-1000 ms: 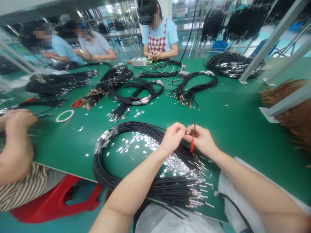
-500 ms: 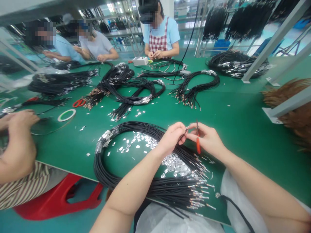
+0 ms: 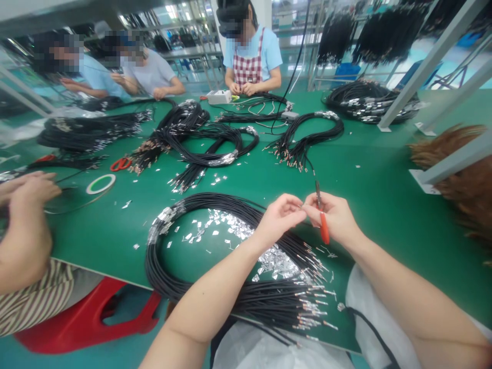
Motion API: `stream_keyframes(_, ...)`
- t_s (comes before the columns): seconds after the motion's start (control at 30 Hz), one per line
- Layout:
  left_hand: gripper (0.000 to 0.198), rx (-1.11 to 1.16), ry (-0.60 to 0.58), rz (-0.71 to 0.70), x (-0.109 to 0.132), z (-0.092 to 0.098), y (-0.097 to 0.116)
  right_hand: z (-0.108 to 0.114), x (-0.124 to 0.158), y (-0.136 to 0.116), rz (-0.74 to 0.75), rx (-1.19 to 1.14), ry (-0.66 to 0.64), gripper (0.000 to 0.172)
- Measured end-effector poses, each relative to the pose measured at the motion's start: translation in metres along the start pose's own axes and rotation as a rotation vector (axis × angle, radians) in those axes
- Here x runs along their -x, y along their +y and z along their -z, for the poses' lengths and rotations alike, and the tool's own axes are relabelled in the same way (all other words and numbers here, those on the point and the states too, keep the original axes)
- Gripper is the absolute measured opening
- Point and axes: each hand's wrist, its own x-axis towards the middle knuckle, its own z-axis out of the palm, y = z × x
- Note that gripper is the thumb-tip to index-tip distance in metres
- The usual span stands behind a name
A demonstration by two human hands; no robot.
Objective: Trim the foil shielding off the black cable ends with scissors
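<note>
My left hand [image 3: 282, 218] pinches the end of a thin black cable, mostly hidden by the fingers. Close against it, my right hand [image 3: 334, 215] has its thumb and finger at the same cable end. Scissors with orange-red handles [image 3: 325, 228] are held in the right hand, dark blades pointing up and away. Under both forearms lies a large looped bundle of black cables [image 3: 207, 200], its stripped, silvery ends fanned out at the right. Silver foil scraps [image 3: 274, 264] are heaped inside the loop.
More cable bundles [image 3: 323, 123] lie across the green table [image 3: 384, 205]. Other scissors [image 3: 120, 164] and a tape roll [image 3: 100, 184] lie at left. Metal posts [image 3: 426, 182] stand at right. A co-worker's hands [image 3: 34, 187] are at left; several people sit opposite.
My fingertips have shifted slightly, with the left fingers straighter at the cable end. The scissors in my right hand have moved a little right and tilted.
</note>
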Motion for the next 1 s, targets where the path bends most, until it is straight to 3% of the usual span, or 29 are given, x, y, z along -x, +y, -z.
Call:
stream_keyframes(0.13,0.019,-0.059,0.069,-0.066,0.002,-0.002,-0.002,-0.001,0.001,-0.001,0.017,0.008,-0.009,0.021)
stream_keyframes(0.3,0.022,-0.075,0.101,-0.041,0.002,-0.002,-0.007,-0.003,0.001,0.000,0.023,0.051,-0.011,0.022)
stream_keyframes(0.43,0.020,0.058,0.213,0.005,-0.001,-0.003,-0.006,0.001,0.002,-0.002,0.034,0.094,0.005,0.019)
stream_keyframes(0.53,0.018,0.232,0.280,0.041,-0.004,-0.002,-0.002,0.006,0.004,-0.009,0.052,0.252,-0.008,0.022)
stream_keyframes(0.63,0.016,0.364,0.260,0.071,-0.006,0.002,0.001,0.007,0.006,-0.017,-0.007,0.359,-0.192,0.024)
stream_keyframes(0.77,0.012,0.385,0.195,0.078,-0.006,0.006,0.001,-0.001,0.005,-0.012,-0.288,0.130,-0.471,0.026)
stream_keyframes(0.87,0.013,0.354,0.256,0.011,-0.006,0.005,0.002,-0.007,0.004,-0.002,-0.419,-0.007,-0.503,0.025)
stream_keyframes(1.0,0.018,0.274,0.331,-0.083,-0.005,0.002,0.005,-0.007,0.004,0.005,-0.407,-0.114,-0.501,0.030)
